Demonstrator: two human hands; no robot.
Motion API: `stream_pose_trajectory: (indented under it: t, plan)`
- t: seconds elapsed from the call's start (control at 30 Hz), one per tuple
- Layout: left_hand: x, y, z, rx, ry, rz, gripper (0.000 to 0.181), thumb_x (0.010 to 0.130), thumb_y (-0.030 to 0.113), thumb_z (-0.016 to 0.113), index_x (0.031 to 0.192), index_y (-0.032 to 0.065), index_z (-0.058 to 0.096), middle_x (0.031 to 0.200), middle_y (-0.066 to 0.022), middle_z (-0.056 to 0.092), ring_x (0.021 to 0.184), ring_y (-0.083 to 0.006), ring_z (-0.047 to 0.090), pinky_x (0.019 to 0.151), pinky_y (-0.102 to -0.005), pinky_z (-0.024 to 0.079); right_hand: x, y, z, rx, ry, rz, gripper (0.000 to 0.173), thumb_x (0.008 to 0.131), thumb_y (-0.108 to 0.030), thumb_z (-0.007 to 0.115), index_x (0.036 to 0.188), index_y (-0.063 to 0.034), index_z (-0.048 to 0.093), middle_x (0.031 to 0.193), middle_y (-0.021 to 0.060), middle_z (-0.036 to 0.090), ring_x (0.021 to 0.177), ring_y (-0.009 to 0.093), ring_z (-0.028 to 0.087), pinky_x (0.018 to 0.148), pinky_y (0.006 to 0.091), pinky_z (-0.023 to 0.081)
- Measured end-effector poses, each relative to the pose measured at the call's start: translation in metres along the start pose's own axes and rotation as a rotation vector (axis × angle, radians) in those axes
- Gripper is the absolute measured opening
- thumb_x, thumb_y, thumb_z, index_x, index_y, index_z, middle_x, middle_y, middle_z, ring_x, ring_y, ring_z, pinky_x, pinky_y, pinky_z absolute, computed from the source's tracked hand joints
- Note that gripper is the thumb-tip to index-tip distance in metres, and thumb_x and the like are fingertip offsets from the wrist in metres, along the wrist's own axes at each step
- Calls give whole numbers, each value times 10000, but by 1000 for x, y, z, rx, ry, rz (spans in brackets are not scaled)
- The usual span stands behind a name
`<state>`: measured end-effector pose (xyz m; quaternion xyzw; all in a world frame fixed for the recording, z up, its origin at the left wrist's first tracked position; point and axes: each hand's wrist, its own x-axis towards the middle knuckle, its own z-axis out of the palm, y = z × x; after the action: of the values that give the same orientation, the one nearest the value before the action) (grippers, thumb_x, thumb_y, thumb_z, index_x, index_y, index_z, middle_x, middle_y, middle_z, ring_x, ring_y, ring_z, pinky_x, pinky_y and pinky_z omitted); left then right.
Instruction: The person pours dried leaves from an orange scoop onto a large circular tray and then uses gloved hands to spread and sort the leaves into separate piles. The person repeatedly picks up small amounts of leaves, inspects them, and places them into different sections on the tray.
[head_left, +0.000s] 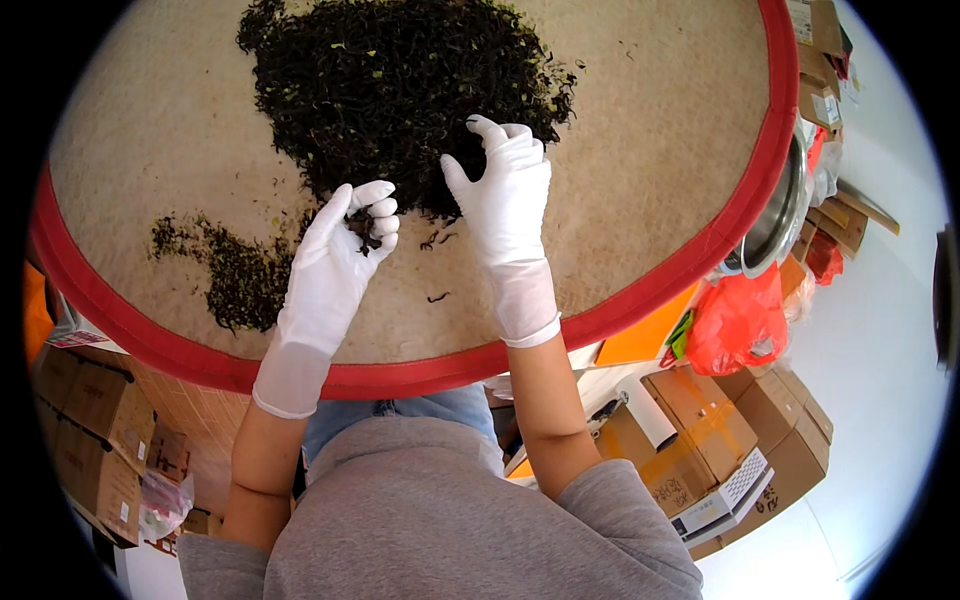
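Note:
A large heap of dark, twisted dried leaves (390, 90), likely tea, with yellow-green bits lies on a round woven tray (637, 187) with a red cloth rim. My left hand (337, 255), in a white glove, is curled around a small clump of dark leaves (363, 229) at the heap's near edge. White-gloved too, my right hand (506, 180) rests at the heap's lower right edge, thumb and index finger apart; a dark leaf bit is on its index fingertip. A smaller pile of finer bits (251, 289) is left of my left hand. A few loose leaves (437, 298) lie between my forearms.
A metal basin (776, 217) stands beyond the tray's right rim, with a red plastic bag (739, 322) below it. Cardboard boxes (697, 420) are stacked at the lower right, and more boxes (97, 442) at the lower left. The tray's near rim is close to my waist.

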<state>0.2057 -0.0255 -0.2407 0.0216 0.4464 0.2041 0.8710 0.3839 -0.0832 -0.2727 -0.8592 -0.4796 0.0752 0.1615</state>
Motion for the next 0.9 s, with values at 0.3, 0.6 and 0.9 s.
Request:
stream_pose_trajectory:
  t: [0.3, 0.6, 0.9]
  plan:
    - [-2, -5, -10, 3, -60, 1, 322, 1002, 282, 519, 1093, -12, 614, 937, -61, 581, 836, -149, 548, 779, -279, 488, 4, 1, 10, 14, 50, -25, 210, 720, -151, 755, 910, -95, 686, 887, 119, 599, 834, 289, 580, 718, 401, 467]
    - [-7, 0, -14, -50, 8, -18, 303, 998, 265, 528, 1083, -12, 616, 923, -58, 578, 827, -151, 548, 766, -279, 495, -17, 7, -31, 1091, -63, 528, 105, 867, -85, 687, 964, -45, 686, 927, 35, 624, 872, 103, 603, 771, 264, 494]
    - [-11, 10, -13, -41, -8, 61, 308, 999, 259, 526, 1121, -15, 594, 932, -56, 574, 824, -150, 542, 763, -272, 495, -24, 0, -45, 2048, -390, 636, 183, 967, -148, 559, 1098, -33, 615, 1139, 227, 638, 1013, 332, 644, 876, 396, 518]
